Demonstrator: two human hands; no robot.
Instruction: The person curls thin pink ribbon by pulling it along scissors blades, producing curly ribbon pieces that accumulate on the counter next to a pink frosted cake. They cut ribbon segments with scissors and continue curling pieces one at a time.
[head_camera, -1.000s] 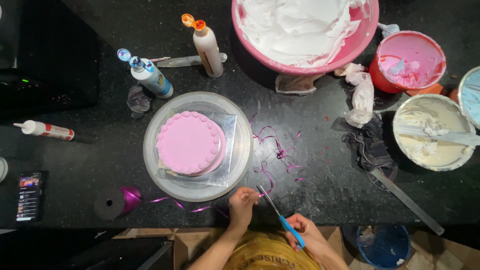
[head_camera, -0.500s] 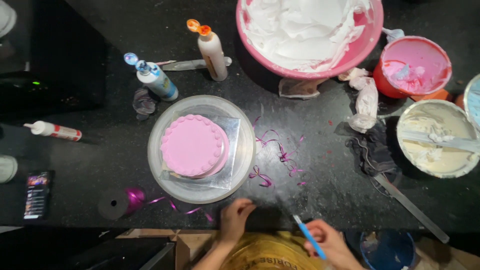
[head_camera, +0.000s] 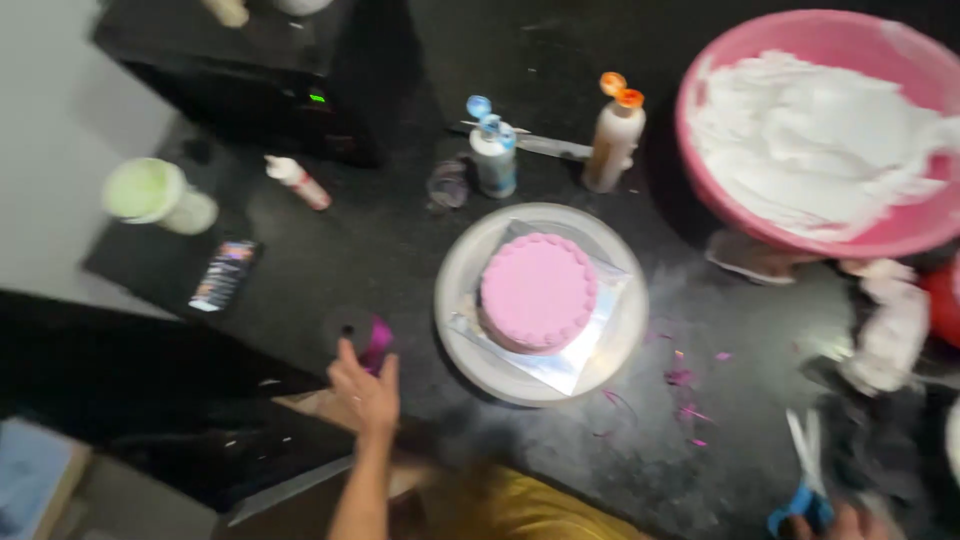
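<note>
A round pink cake (head_camera: 538, 290) sits on a silver board on a grey turntable (head_camera: 462, 262) in the middle of the black counter. My left hand (head_camera: 365, 392) reaches over the counter's near edge, its fingertips at a dark spool of purple ribbon (head_camera: 362, 335) left of the turntable. My right hand (head_camera: 848, 522) is only partly in view at the bottom right corner. It grips blue-handled scissors (head_camera: 805, 468), which point up over the counter. The whole view is blurred.
A big pink bowl of white cream (head_camera: 712, 205) stands at the back right. Behind the cake are an orange-capped bottle (head_camera: 612, 138) and a blue-capped bottle (head_camera: 493, 152). A small bottle (head_camera: 297, 182), a green cup (head_camera: 150, 192), a phone (head_camera: 222, 275) and a black appliance (head_camera: 250, 70) lie left. Purple scraps (head_camera: 690, 400) and cloths (head_camera: 890, 320) lie right.
The view has swung left and closer. My left hand moved left from in front of the cake to the ribbon spool. My right hand carried the scissors off to the right.
</note>
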